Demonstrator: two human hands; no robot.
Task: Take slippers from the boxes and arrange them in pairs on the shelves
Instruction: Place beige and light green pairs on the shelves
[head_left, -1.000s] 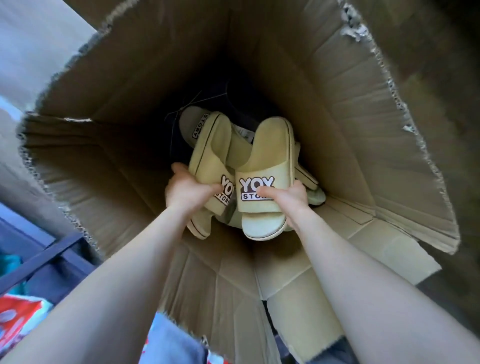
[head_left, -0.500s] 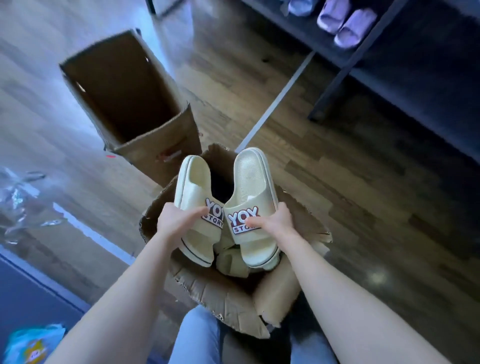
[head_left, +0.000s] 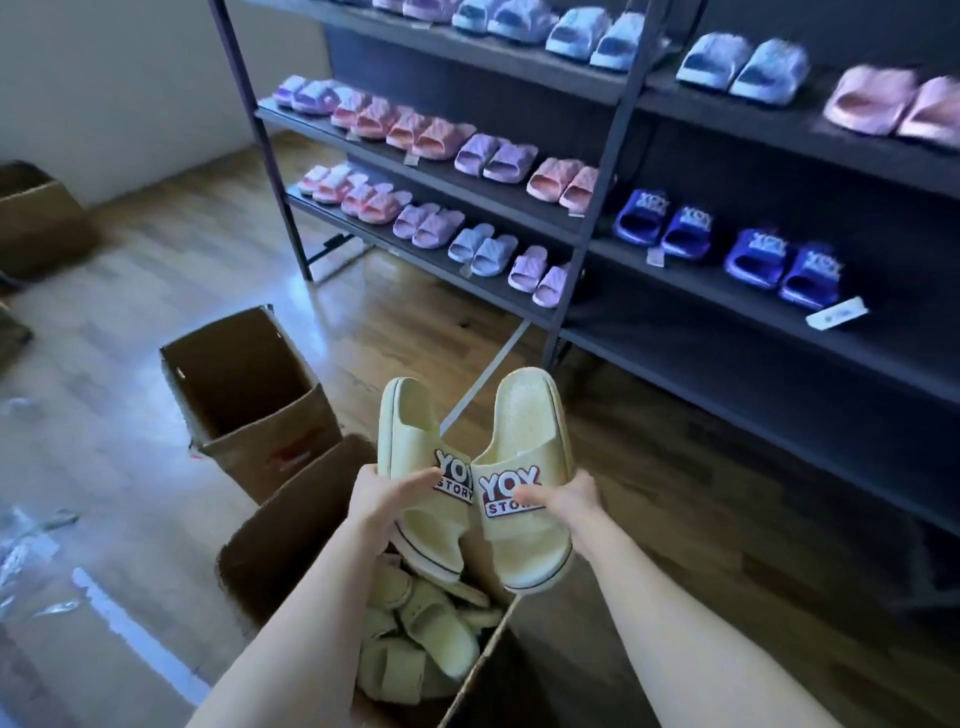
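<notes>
The person's left hand (head_left: 382, 499) grips the left slipper (head_left: 410, 441) by its outer edge, fingers curled under it and thumb laid across the strap. The right hand (head_left: 569, 501) holds the right slipper (head_left: 524, 431) the same way, thumb over the printed lettering. Both pale yellow slippers are in the air just above the open box (head_left: 291, 519), tops facing the camera and straps touching, with more loose slippers (head_left: 415, 639) of the same colour heaped inside. The shelves (head_left: 727, 364) stand ahead and to the right, well apart from the hands, and carry pink, lilac and pale blue pairs and two dark blue pairs (head_left: 727, 244). A second box (head_left: 249, 384) stands on the floor (head_left: 130, 312) just beyond the first.

The step in hand looks to be the carry to the shelves. To do it well, she or he would keep one slipper in each hand (they already sit as a left and a right). The two should go down side by side, touching, and be squared to the shelf edge like the neighbouring pairs. The board below the dark blue pairs looks a likely spot. The slippers seem light and stiff enough for this edge grip to serve the whole way.
</notes>
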